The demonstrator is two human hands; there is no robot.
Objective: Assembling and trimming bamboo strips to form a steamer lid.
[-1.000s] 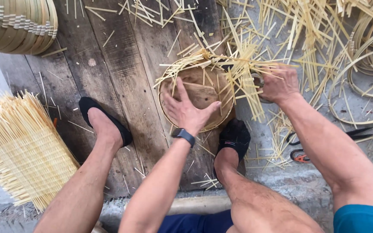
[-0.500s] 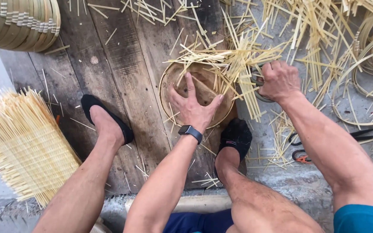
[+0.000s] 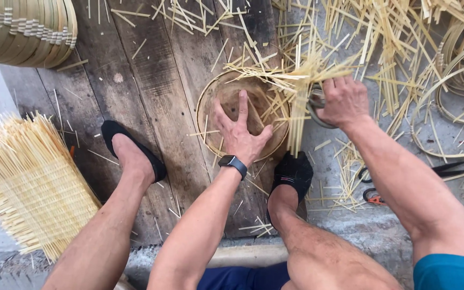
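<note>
One screen is seen: a smartwatch (image 3: 232, 161) worn on the left wrist, just below the left hand (image 3: 241, 132). Its face is a small rounded rectangle, black and unlit, held by a dark band. It is placed near the middle of the view, over the wooden planks (image 3: 151, 91). No packages, labels or signs are seen anywhere else.

Soft even daylight, sharp, wide-angle edge distortion.
</note>
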